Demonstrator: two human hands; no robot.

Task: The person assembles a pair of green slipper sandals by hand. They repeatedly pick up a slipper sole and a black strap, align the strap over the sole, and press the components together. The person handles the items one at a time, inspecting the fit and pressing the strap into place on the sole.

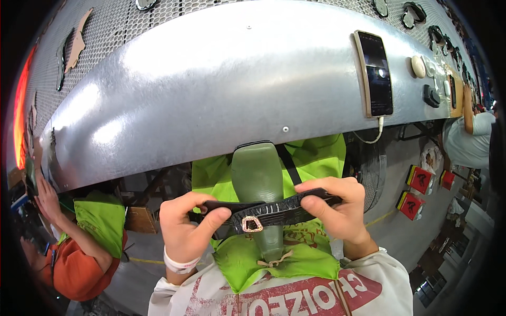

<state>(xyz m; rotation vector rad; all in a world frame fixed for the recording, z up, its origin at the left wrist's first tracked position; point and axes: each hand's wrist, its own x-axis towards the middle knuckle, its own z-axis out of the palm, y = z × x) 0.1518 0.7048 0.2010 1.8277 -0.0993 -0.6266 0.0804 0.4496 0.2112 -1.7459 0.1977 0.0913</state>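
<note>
Both of my hands hold a black shoe upper (279, 211) made of straps, stretched sideways between them. A jewelled, gold-coloured buckle (252, 224) sits on its front. My left hand (184, 224) pinches one end between thumb and fingers, and my right hand (337, 208) grips the other end the same way. Behind and below the straps a green shoe last (257, 171) lies over my lap, its narrow part pointing toward me. The straps cross over the last; whether they touch it I cannot tell. A bright green apron (316, 158) lies under the last.
A metal worktop (211, 89) curves ahead of me, with a plugged-in phone (375, 73) at its right. Beyond it, a mesh conveyor (174, 18) carries shoe parts. Co-workers sit left, in an orange top (79, 271), and far right. Red boxes (419, 179) stand on the floor.
</note>
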